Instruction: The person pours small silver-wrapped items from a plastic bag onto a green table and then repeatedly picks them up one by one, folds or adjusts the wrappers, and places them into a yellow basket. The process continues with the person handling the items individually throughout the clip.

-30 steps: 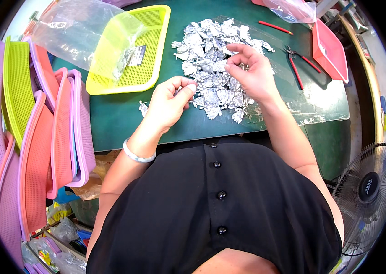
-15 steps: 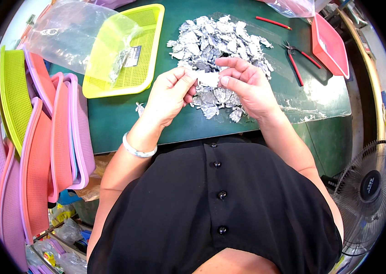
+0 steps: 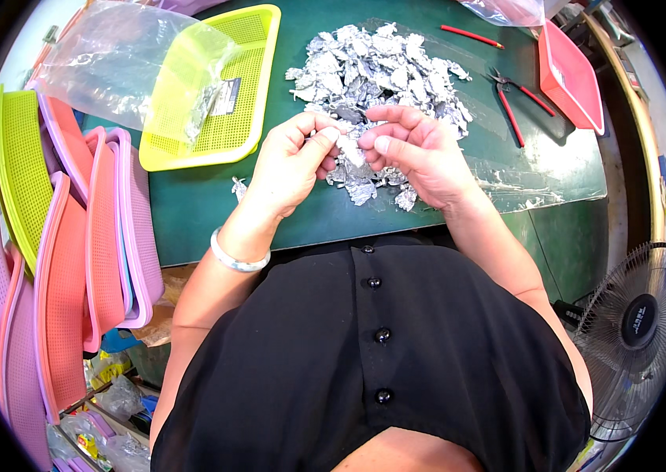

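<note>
Over the near side of a heap of thin silvery metal pieces [image 3: 384, 75], both my hands meet at one small silvery piece [image 3: 353, 151]. My left hand [image 3: 286, 165], with a pale bangle at its wrist, pinches this piece between thumb and fingers. My right hand [image 3: 427, 157] is closed at the piece's right side, its thumb and curled fingers against it and its index finger stretched further out. The fingers partly cover the piece, so its full outline is hidden. One loose silvery piece [image 3: 239, 188] lies apart on the green table [image 3: 215, 220], left of my left wrist.
A yellow-green basket [image 3: 258, 118] with a clear plastic bag [image 3: 105, 63] over it stands left. Red-handled cutting pliers [image 3: 510, 110], a red rod [image 3: 471, 36] and a pink tray [image 3: 565, 86] lie right. Stacked coloured baskets [image 3: 61, 291] crowd the left; a fan [image 3: 636, 330] stands right.
My right fingers have shifted left, closer to my left hand, and curl further over the small piece. The piece has turned and shows less of its surface. My left hand has barely moved.
</note>
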